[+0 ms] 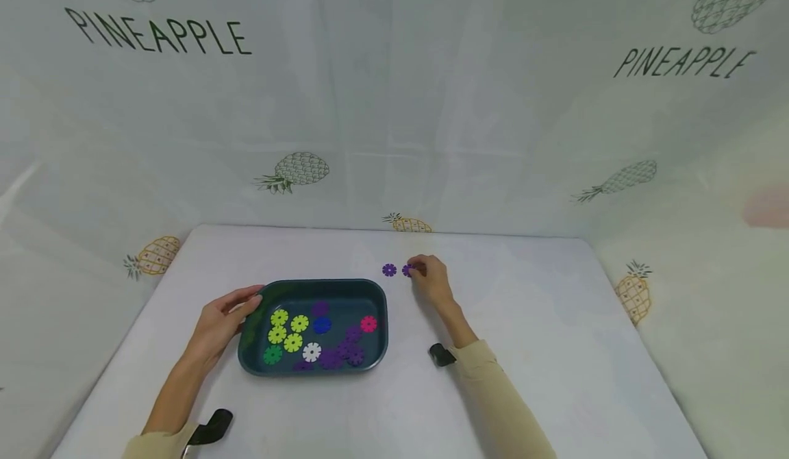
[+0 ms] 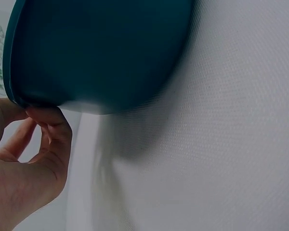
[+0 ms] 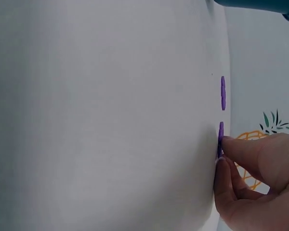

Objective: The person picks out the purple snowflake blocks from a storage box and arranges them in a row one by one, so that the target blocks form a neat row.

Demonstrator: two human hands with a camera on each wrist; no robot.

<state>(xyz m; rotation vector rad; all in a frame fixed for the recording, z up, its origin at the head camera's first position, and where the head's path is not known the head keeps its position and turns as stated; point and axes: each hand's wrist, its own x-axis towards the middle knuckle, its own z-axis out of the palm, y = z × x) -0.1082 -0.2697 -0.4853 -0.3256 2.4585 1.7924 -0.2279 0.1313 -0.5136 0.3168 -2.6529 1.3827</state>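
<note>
My left hand [image 1: 214,327] grips the left rim of a dark teal tray [image 1: 351,293], thumb and fingers pinching the edge in the left wrist view. Inside the tray lie notched snowflake-shaped plastic discs: several yellow discs [image 1: 292,342], several purple discs [image 1: 344,349], a green disc [image 1: 272,355], a white disc [image 1: 311,352], a blue disc [image 1: 322,325] and a pink disc [image 1: 368,324]. Beyond the tray's right side, my right hand [image 1: 434,282] pinches a purple disc [image 3: 220,134] lying on the table. Another purple disc [image 1: 389,270] lies flat just left of it.
The white table [image 1: 555,349] carries the tray left of centre. A hanging cloth [image 1: 394,103] printed with pineapples stands behind and beside it. Black wrist straps [image 1: 212,427] show at both sleeves.
</note>
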